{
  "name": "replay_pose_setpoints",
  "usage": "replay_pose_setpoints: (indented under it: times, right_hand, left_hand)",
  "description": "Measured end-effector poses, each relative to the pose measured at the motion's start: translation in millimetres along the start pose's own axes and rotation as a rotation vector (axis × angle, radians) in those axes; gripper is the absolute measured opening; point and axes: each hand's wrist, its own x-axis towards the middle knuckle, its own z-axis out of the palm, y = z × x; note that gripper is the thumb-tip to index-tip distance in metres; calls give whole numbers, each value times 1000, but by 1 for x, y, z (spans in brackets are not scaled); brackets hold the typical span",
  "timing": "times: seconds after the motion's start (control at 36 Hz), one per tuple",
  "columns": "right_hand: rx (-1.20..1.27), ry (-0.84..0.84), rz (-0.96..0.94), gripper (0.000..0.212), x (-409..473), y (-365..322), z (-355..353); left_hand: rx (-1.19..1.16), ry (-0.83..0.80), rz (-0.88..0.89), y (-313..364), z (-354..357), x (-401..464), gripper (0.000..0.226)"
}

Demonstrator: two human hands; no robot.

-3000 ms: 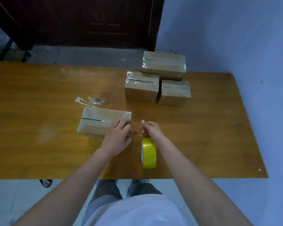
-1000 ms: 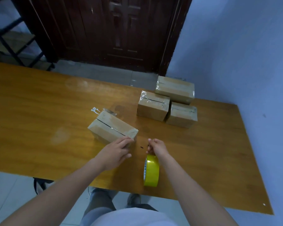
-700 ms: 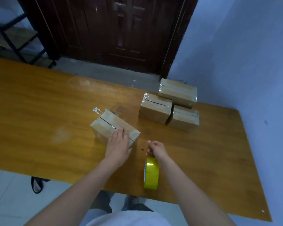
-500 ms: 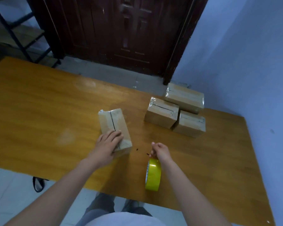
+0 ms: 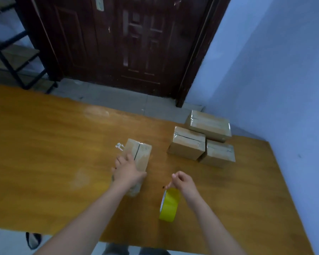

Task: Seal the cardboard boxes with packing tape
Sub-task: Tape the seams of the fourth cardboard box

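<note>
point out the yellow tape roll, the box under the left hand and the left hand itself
yellow tape roll point(image 5: 168, 207), head view, on its yellow outer band
box point(image 5: 139, 153), head view, on its top face beside the seam
left hand point(image 5: 127, 172), head view, on the back of the hand

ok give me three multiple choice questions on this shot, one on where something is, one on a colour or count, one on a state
1. Where does the left hand rest?
A. on the near box
B. on the tape roll
C. on the bare table

2. How many cardboard boxes are on the table?
A. two
B. four
C. six

3. How does the tape roll sit?
A. flat on its side
B. upright on its edge
C. lifted off the table

Key:
1 A, its fingers lie on the near box.
2 B, the near box plus the three grouped boxes by the wall.
3 B, it stands on edge below the right hand.
</note>
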Motion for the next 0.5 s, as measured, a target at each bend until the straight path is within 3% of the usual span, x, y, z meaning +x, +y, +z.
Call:
replay_pose_setpoints:
  times: [0.25, 0.36, 0.44, 0.5]
  right_hand:
    - [-28, 59, -58, 22, -14, -18, -5]
    - [-73, 74, -95, 19, -22, -36, -3]
    - [-106, 100, -132, 20, -28, -51, -6]
    - [-111, 98, -149, 20, -31, -60, -9]
  left_hand:
    - [370, -182, 499, -34, -33, 39, 108]
    - [476, -226, 586, -36, -42, 48, 105]
    - [392, -201, 682, -27, -44, 44, 96]
    - [155, -174, 773, -15, -43, 35, 86]
